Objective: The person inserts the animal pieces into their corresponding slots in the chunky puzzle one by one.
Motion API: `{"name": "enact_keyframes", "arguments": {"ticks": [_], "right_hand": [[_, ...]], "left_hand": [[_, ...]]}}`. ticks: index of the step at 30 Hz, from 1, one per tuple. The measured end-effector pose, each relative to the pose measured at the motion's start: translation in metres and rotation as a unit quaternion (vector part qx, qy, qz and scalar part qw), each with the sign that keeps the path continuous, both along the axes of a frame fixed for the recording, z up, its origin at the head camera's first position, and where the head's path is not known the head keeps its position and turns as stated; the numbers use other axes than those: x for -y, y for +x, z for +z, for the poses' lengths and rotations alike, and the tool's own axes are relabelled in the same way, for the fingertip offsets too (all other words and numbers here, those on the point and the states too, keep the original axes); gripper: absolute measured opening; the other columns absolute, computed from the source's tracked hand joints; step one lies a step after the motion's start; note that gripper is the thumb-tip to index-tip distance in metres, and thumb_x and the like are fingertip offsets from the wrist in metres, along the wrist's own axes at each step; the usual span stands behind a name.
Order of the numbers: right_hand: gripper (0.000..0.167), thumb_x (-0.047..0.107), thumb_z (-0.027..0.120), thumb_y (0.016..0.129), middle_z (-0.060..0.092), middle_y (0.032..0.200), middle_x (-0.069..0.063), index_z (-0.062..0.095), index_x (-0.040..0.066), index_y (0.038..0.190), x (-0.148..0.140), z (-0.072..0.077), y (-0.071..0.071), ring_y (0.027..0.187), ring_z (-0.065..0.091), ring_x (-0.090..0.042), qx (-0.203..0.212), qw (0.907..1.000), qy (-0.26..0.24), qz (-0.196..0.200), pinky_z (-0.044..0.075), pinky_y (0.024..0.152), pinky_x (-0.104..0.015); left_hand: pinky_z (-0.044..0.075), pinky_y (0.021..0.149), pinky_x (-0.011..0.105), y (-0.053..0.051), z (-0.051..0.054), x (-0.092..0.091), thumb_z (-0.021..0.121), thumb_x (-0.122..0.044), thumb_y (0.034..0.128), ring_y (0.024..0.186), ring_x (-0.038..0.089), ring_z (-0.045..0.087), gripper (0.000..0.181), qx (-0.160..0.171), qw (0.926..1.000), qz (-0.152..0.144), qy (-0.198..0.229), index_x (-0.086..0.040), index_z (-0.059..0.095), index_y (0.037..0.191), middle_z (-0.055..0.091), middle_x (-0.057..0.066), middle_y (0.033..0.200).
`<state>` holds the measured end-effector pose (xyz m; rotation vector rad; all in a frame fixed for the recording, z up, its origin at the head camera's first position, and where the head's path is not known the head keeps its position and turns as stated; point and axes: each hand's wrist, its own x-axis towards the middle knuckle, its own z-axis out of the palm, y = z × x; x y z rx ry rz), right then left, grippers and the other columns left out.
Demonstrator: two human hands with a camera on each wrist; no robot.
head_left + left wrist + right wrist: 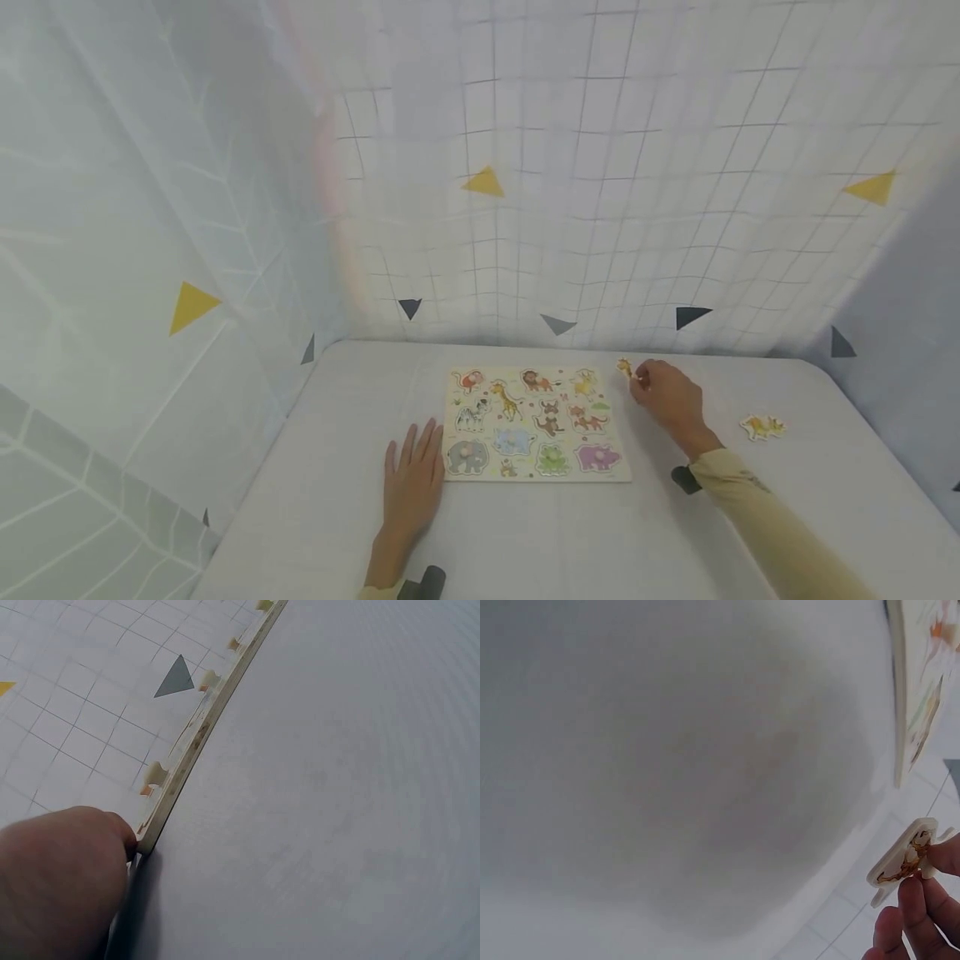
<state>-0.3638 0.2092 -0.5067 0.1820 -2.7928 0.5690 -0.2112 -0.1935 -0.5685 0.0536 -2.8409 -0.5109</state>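
A wooden peg puzzle board with animal pictures lies on the table; its edge shows side-on in the left wrist view. My left hand rests with straight fingers at the board's left side, and the thumb side of that hand touches a board corner. Beyond the board's upper right corner, my right hand pinches a giraffe puzzle piece between thumb and fingers. The right wrist view shows this piece raised off the table, partly covered by the fingertips.
Right of the right forearm lies a loose yellow-brown animal puzzle piece. Knobs stick up from pieces on the board. A white cloth covers the table, and a gridded curtain hangs behind its far edge.
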Motion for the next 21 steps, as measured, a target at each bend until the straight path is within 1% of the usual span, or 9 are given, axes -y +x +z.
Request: {"name": "enact_keyframes", "arguments": {"ticks": [7, 13, 17, 21], "right_hand": [[0.021, 0.018, 0.069, 0.092, 0.074, 0.09, -0.015, 0.07, 0.0, 0.104, 0.026, 0.006, 0.002, 0.07, 0.063, -0.023, -0.016, 0.9995, 0.003, 0.025, 0.046, 0.051, -0.028], [0.022, 0.018, 0.068, 0.093, 0.074, 0.094, -0.015, 0.07, 0.0, 0.105, 0.049, 0.011, 0.009, 0.074, 0.066, -0.025, -0.009, 0.9991, -0.005, 0.042, 0.05, 0.055, -0.032], [0.021, 0.019, 0.068, 0.092, 0.075, 0.093, -0.013, 0.07, 0.002, 0.104, 0.062, 0.008, 0.008, 0.077, 0.068, -0.026, -0.022, 0.9984, -0.008, 0.052, 0.052, 0.056, -0.034], [0.019, 0.019, 0.069, 0.091, 0.075, 0.091, -0.012, 0.071, 0.003, 0.101, 0.074, 0.007, 0.008, 0.073, 0.068, -0.025, -0.039, 0.9972, -0.014, 0.062, 0.051, 0.052, -0.033]], "left_hand": [[0.014, 0.131, 0.063, -0.001, -0.001, 0.001, 0.043, -0.032, 0.1093, 0.159, 0.033, 0.028, 0.051, 0.007, 1.0, 0.002, -0.005, -0.018, 0.042, 0.158, 0.038, 0.002, 0.168], [0.014, 0.131, 0.064, 0.0, -0.001, 0.001, 0.042, -0.033, 0.1094, 0.159, 0.033, 0.028, 0.051, 0.003, 1.0, -0.001, -0.004, -0.018, 0.042, 0.158, 0.038, 0.002, 0.168], [0.014, 0.131, 0.063, -0.001, -0.003, 0.0, 0.042, -0.033, 0.1095, 0.16, 0.032, 0.028, 0.051, 0.0, 1.0, -0.002, -0.008, -0.018, 0.041, 0.158, 0.037, 0.002, 0.168], [0.014, 0.131, 0.063, -0.001, -0.003, 0.001, 0.042, -0.033, 0.1094, 0.16, 0.032, 0.028, 0.051, 0.0, 0.9999, -0.002, -0.01, -0.018, 0.041, 0.158, 0.037, 0.001, 0.168]]}}
